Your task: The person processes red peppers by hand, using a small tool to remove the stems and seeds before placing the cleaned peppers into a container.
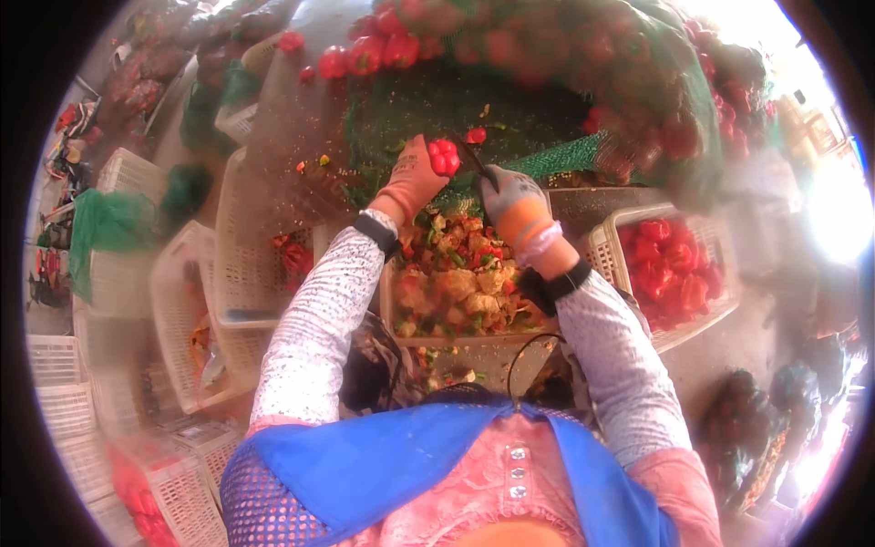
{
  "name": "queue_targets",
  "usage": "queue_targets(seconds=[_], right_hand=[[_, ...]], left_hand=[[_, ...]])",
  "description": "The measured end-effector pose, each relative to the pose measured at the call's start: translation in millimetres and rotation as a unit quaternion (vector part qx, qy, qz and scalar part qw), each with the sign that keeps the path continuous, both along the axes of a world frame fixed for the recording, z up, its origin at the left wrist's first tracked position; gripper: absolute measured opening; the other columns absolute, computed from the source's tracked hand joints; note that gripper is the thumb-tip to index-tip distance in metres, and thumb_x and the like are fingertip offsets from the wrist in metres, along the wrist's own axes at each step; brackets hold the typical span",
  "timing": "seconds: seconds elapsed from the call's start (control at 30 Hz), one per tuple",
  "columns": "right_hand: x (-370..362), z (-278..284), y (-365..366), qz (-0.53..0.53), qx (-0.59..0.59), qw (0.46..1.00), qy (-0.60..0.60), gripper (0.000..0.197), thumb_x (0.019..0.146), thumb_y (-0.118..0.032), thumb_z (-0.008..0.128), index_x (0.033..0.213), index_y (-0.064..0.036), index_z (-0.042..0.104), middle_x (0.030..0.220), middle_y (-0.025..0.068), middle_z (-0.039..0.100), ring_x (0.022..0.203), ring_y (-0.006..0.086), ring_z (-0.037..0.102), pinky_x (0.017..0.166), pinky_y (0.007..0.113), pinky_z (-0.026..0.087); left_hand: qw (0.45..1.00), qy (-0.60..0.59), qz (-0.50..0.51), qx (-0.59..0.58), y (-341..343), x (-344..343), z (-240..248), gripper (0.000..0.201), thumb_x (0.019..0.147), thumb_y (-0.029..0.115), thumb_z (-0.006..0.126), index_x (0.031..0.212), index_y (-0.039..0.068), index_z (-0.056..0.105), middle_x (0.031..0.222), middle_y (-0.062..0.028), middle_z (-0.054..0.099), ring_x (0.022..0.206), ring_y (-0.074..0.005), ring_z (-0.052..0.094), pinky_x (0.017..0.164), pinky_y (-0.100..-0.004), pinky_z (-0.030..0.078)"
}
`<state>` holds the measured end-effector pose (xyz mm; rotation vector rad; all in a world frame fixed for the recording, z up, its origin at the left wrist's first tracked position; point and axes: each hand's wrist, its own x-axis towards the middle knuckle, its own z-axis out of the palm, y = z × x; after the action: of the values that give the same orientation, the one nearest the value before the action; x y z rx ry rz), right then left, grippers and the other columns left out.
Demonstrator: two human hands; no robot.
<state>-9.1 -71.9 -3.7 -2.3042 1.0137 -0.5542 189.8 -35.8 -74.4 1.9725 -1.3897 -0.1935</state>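
My left hand [415, 178], in an orange-pink glove, is closed round a red bell pepper [444, 158]. My right hand [516, 208] wears a grey and orange glove and grips a knife [471, 153] by its handle. The dark blade slants up and to the left, a little to the right of the pepper and apart from it. Below both hands stands a crate [447, 341] heaped with pepper cores and scraps [460, 287]. One small red pepper piece [476, 135] lies on the green netting just beyond the knife.
A pile of red peppers [383, 46] and a green mesh sack [656, 100] full of peppers lie at the far side. To the right, a white crate [623, 215] holds red peppers [670, 264]. Pale plastic crates [260, 232] crowd the left, and filled sacks [743, 415] stand lower right.
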Motion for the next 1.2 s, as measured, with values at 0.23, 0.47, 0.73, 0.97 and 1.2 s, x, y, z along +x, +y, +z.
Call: queue_targets(seconds=[0.23, 0.47, 0.73, 0.97, 1.2], right_hand=[[48, -45, -13, -0.019, 0.005, 0.996, 0.09, 0.031, 0.095, -0.029, 0.048, 0.106, -0.0058, 0.066, 0.094, 0.0237, 0.068, 0.091, 0.0425, 0.064, 0.081, 0.05, 0.05], [66, -67, -16, 0.006, 0.057, 0.984, 0.169, 0.035, 0.096, -0.03, 0.046, 0.1, -0.0026, 0.067, 0.094, 0.0256, 0.067, 0.092, 0.044, 0.063, 0.081, 0.051, 0.05], [35, 4, -6, -0.056, -0.027, 0.997, -0.046, 0.045, 0.085, -0.04, 0.066, 0.109, -0.002, 0.065, 0.096, 0.0214, 0.069, 0.09, 0.0394, 0.066, 0.08, 0.047, 0.05], [23, 15, -7, -0.021, 0.453, 0.812, -0.366, 0.047, 0.073, -0.021, 0.084, 0.112, -0.0062, 0.063, 0.079, 0.0051, 0.064, 0.06, 0.0146, 0.06, 0.047, 0.027, 0.043], [4, 20, 4, 0.063, 0.588, 0.68, -0.433, 0.039, 0.08, -0.036, 0.068, 0.103, -0.0056, 0.062, 0.074, 0.0069, 0.061, 0.055, 0.0176, 0.056, 0.05, 0.029, 0.045]], left_hand=[[0.995, 0.002, 0.077, 0.057, -9, -8, 1, 0.054, 0.078, 0.037, 0.071, 0.112, 0.0, 0.051, 0.11, -0.0269, 0.059, 0.106, -0.043, 0.059, 0.09, -0.0471, 0.049], [0.994, -0.06, 0.052, 0.074, -3, -8, 2, 0.053, 0.078, 0.037, 0.072, 0.11, 0.0, 0.053, 0.103, -0.0259, 0.062, 0.101, -0.0421, 0.06, 0.088, -0.0468, 0.05], [0.997, 0.036, -0.019, -0.071, 12, 23, 36, 0.052, 0.066, 0.021, 0.084, 0.107, 0.001, 0.06, 0.097, -0.0201, 0.066, 0.096, -0.0379, 0.065, 0.081, -0.0409, 0.053], [0.872, 0.433, -0.185, -0.131, 27, -33, 90, 0.034, 0.072, -0.007, 0.073, 0.099, 0.007, 0.059, 0.088, 0.0006, 0.061, 0.078, -0.0092, 0.059, 0.068, -0.0247, 0.051], [0.963, 0.191, -0.171, -0.084, 39, -10, 81, 0.008, 0.081, -0.002, 0.059, 0.081, 0.003, 0.066, 0.08, -0.002, 0.066, 0.074, -0.0117, 0.063, 0.067, -0.0275, 0.051]])
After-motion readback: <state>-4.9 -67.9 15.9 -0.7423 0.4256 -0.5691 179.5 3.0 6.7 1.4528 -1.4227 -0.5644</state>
